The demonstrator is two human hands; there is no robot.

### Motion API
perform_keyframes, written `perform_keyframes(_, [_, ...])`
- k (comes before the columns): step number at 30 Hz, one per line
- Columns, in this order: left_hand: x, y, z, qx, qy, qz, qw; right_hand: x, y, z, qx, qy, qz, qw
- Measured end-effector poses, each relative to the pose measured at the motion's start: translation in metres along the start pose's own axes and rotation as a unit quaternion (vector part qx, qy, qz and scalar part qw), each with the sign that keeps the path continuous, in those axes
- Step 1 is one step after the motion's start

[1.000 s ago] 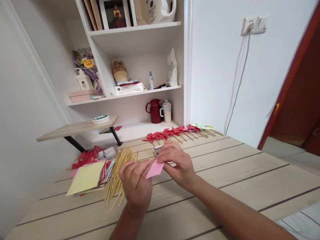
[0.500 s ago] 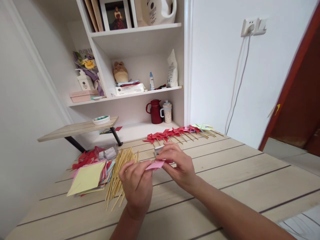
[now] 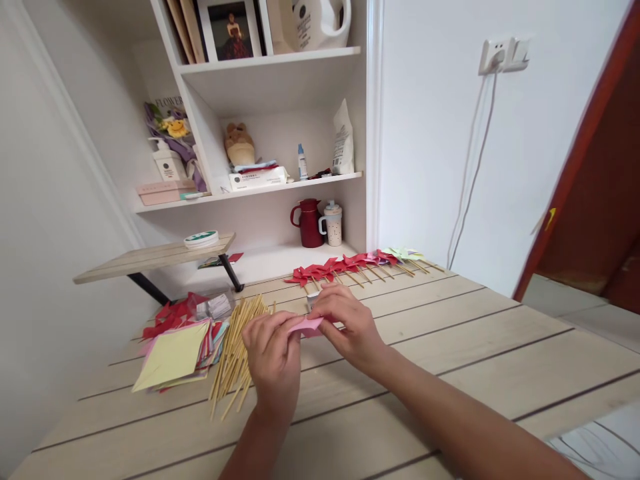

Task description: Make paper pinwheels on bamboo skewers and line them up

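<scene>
A small pink paper (image 3: 306, 325) is pinched between both my hands above the wooden table (image 3: 450, 347). My left hand (image 3: 273, 360) grips its left end and my right hand (image 3: 345, 327) its right end; the sheet lies nearly flat, seen edge-on. Just left of my left hand lies a bundle of bamboo sticks (image 3: 239, 347). Further left sits a stack of coloured paper squares (image 3: 175, 353) with a yellow one on top. A small white object behind my right hand is mostly hidden.
A row of finished paper pinwheels (image 3: 350, 265), mostly red, lies along the table's far edge. Shelves behind hold a red jug (image 3: 309, 223), a cup, bottles and boxes. A small raised wooden shelf (image 3: 155, 257) stands at the left. Cables hang from a wall socket (image 3: 503, 55).
The pink paper has gone from facing me as a flat square to lying nearly edge-on, folded down between my fingers. Both hands stayed in place.
</scene>
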State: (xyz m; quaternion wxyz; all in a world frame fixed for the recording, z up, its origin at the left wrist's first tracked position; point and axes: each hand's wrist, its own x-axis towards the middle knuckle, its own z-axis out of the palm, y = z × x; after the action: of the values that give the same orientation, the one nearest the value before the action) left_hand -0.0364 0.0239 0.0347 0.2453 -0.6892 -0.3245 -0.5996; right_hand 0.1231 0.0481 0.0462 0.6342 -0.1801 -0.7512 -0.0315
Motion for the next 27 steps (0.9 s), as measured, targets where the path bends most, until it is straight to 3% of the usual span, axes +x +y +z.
perform_keyframes(7, [-0.0004,-0.0031,0.0008,-0.005,0.000,0.003,1.000,0.0024,0.0005,-0.0011,-0.009,0.001,-0.042,0.999])
perform_keyframes(16, [0.0010,-0.0008,-0.0024,-0.005,-0.009,0.002,1.000,0.0004,0.0005,-0.0032,-0.006,-0.005,-0.039,0.999])
perform_keyframes(27, [0.0037,0.0037,-0.0079,0.047,-0.005,0.074,0.996,-0.0008,0.0038,-0.0038,0.008,-0.010,-0.045,0.999])
